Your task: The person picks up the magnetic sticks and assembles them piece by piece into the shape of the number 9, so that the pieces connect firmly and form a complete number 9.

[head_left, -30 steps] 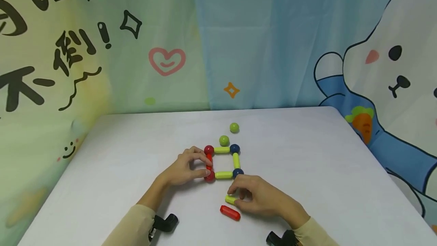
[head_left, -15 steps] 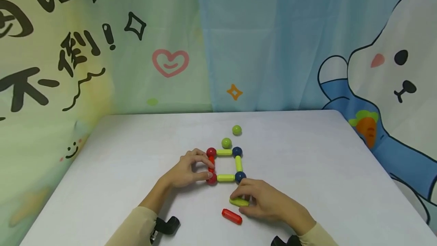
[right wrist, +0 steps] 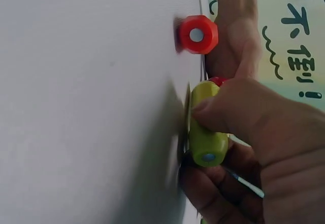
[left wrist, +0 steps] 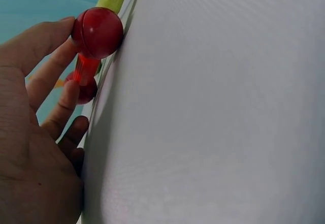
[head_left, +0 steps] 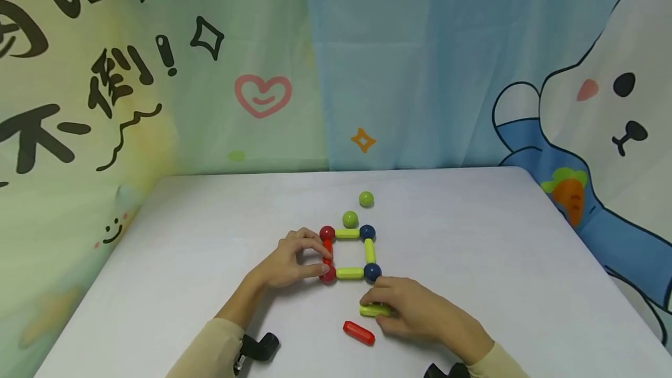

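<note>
On the white table (head_left: 472, 261) lies a flat square of sticks and balls (head_left: 349, 252): two red balls and a red stick (head_left: 328, 249) on its left side, yellow-green sticks and two blue balls on the rest. My left hand (head_left: 319, 256) pinches that left side, thumb at the near red ball (left wrist: 97, 32), fingers by the red stick (left wrist: 85, 69). Just in front of the square, my right hand (head_left: 370, 310) grips a loose yellow-green stick (head_left: 374, 310) (right wrist: 205, 132) against the table. A loose red stick (head_left: 359, 333) (right wrist: 197, 34) lies beside it.
Two green balls (head_left: 350, 219) (head_left: 366, 198) sit just behind the square. Printed cloth backdrops hang behind the table and at both sides. Black wrist mounts (head_left: 257, 346) show on both sleeves near the table's front edge.
My right hand has shifted a little to the right with the yellow-green stick, which now lies crosswise under the fingers. The left hand and the square have stayed put.
</note>
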The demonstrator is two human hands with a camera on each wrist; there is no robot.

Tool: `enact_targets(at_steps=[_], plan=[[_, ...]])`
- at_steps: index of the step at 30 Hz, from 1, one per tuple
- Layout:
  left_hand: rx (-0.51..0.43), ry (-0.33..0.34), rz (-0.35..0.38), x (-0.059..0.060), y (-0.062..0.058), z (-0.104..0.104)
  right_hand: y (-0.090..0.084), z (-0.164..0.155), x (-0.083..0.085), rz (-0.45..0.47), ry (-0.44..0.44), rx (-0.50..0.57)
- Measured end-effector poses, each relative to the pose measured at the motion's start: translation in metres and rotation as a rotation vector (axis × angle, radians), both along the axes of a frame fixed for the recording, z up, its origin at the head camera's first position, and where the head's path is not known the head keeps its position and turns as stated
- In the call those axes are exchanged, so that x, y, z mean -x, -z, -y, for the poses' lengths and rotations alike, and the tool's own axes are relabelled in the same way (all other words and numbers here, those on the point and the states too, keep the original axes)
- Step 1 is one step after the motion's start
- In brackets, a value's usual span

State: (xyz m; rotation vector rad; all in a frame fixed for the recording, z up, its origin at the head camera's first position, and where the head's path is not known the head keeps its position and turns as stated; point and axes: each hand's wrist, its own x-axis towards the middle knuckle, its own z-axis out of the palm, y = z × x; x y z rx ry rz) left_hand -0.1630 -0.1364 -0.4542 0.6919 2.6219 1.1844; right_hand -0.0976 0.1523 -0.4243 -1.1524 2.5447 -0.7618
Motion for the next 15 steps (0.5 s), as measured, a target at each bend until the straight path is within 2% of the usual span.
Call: enact_targets(at_steps=[7, 15], plan=[[-0.017, -0.013, -0.012, -0.0027, 0.0011, 0.0036, -0.0007, -0.0012, -0.0020, 0.095, 0.047, 0.026], [-0.010, -0.009, -0.009, -0.0020, 0.0007, 0.0006, 0.0012, -0.0072, -0.0020, 0.106, 0.081, 0.095]])
